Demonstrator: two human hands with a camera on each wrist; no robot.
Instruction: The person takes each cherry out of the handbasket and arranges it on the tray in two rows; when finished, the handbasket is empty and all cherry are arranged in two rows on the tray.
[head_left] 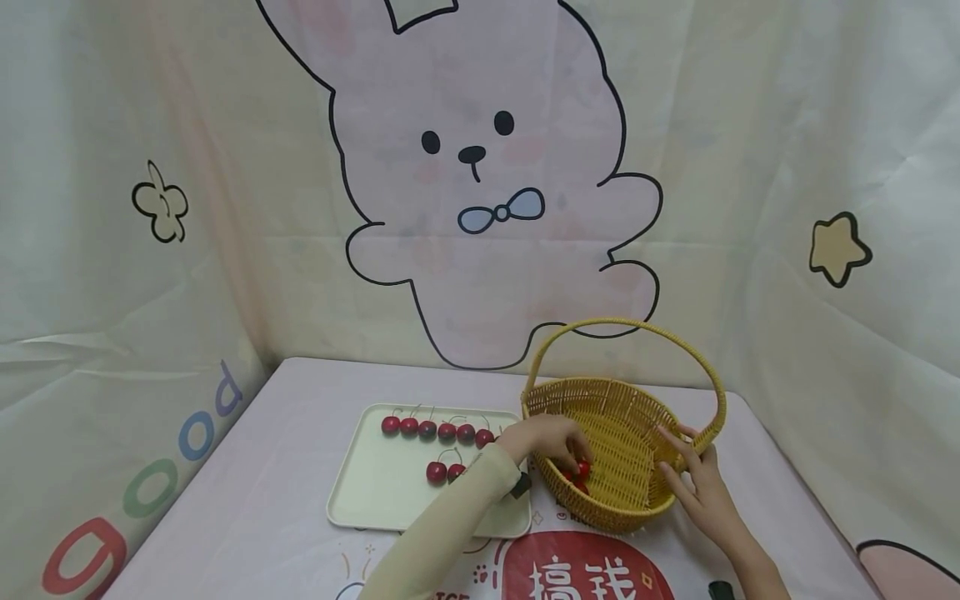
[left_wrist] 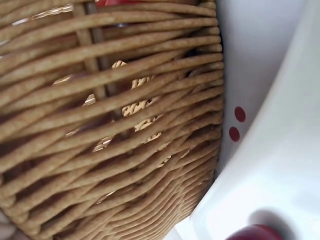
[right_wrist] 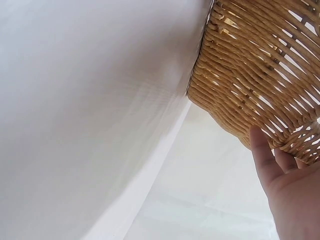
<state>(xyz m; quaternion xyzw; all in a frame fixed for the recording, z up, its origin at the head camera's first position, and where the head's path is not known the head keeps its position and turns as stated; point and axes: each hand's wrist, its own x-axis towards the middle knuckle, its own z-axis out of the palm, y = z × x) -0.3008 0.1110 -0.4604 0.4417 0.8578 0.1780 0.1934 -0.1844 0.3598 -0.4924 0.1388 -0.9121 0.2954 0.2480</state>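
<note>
A yellow-brown woven basket (head_left: 622, 400) with a tall arched handle stands on the table's right side. My left hand (head_left: 551, 437) reaches over its left rim, fingers bent downward. Red cherries (head_left: 582, 469) lie in the basket right at those fingertips; whether one is pinched is hidden. My right hand (head_left: 701, 487) holds the basket's right rim by the handle's foot. In the right wrist view, fingers (right_wrist: 265, 155) rest against the outer weave. Left of the basket, a pale tray (head_left: 367, 492) carries a row of dark red cherries (head_left: 447, 432) and several more below it, partly covered by my left sleeve.
The tray's right edge lies close against the basket. A white cloth printed with a red patch (head_left: 585, 567) covers the table (head_left: 262, 467). Fabric walls with cartoon drawings stand behind and on both sides. A dark object (head_left: 722, 590) shows at the bottom, by my right forearm.
</note>
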